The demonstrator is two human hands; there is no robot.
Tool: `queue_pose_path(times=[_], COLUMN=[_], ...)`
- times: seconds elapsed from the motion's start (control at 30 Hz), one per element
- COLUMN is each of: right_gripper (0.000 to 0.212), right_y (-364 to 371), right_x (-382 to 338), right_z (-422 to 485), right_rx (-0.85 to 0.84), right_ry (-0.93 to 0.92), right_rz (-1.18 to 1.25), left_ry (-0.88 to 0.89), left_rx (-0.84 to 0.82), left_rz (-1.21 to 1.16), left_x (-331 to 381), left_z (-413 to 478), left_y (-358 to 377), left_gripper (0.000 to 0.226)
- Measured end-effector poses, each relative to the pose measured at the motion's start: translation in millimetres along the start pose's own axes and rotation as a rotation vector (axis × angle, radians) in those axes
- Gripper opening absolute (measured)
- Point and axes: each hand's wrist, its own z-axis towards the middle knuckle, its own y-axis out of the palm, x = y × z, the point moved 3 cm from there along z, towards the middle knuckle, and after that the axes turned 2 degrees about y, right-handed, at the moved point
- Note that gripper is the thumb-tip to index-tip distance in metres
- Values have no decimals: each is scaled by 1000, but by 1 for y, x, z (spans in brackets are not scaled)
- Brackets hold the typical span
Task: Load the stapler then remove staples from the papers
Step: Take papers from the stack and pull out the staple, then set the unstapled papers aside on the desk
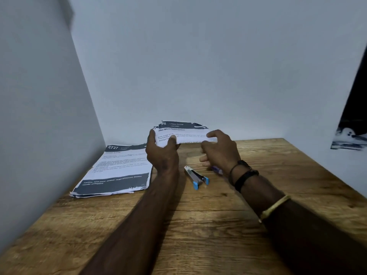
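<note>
Papers (pixel 181 133) are being held up above the far part of the wooden surface (pixel 198 225), gripped at the near left edge by the left hand (pixel 161 150) with thumb and fingers closed on them. The right hand (pixel 220 149) is being kept half curled at their right edge; whether it is gripping them cannot be told. A blue stapler (pixel 196 176) is lying just below the hands, a paper stack (pixel 117 169) to the left.

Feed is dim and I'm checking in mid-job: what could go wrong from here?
1. The lifted papers, pinched by the left hand and right hand, have a ragged top edge and may tear further.
2. The blue stapler lies open below them, so a lowered wrist could knock it.
</note>
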Motion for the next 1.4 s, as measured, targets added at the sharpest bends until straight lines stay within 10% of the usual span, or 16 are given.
queue_pose_path(times=[0.17, 0.53, 0.77, 1.4], right_gripper=[9, 18, 6, 32], right_y=[-37, -121, -129, -120], right_x=[2, 52, 72, 66], right_z=[11, 37, 56, 65], right_rx=[155, 487, 444, 302], right_ry=[61, 152, 364, 208], right_rz=[370, 182, -97, -647], left_ry=[-41, 56, 66, 160], left_rx=[-91, -566, -663, -862], left_rz=[-71, 468, 770, 1172], left_x=[2, -10, -37, -42], left_z=[-31, -97, -106, -89], left_y=[43, 125, 144, 161], left_gripper=[74, 69, 35, 43])
